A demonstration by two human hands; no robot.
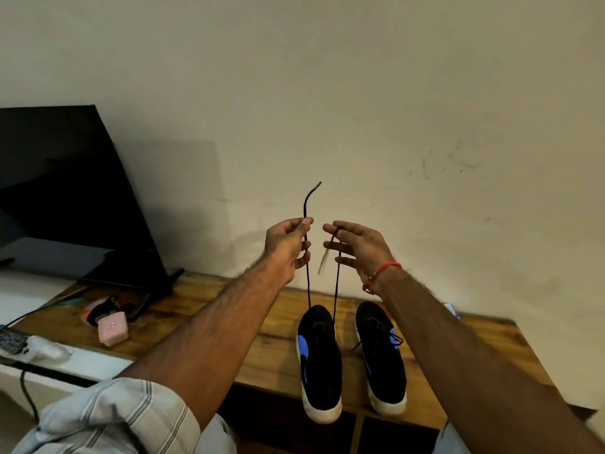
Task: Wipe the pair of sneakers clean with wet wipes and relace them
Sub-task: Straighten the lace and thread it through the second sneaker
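Two black sneakers with white soles and blue side marks stand side by side on the wooden table (268,352), toes toward me: the left sneaker (319,362) and the right sneaker (381,355). A black lace (308,283) rises in two strands from the left sneaker. My left hand (288,247) pinches one strand, whose end sticks up above my fingers. My right hand (353,249) holds the other strand between thumb and fingers; its loose end is blurred. The right sneaker's lace lies tied across its top.
A black TV screen (65,191) stands at the left against the wall. In front of it lie a pink box (113,329), dark small items and a cable. A remote (13,340) sits at the far left. A small package (453,311) peeks out behind my right forearm.
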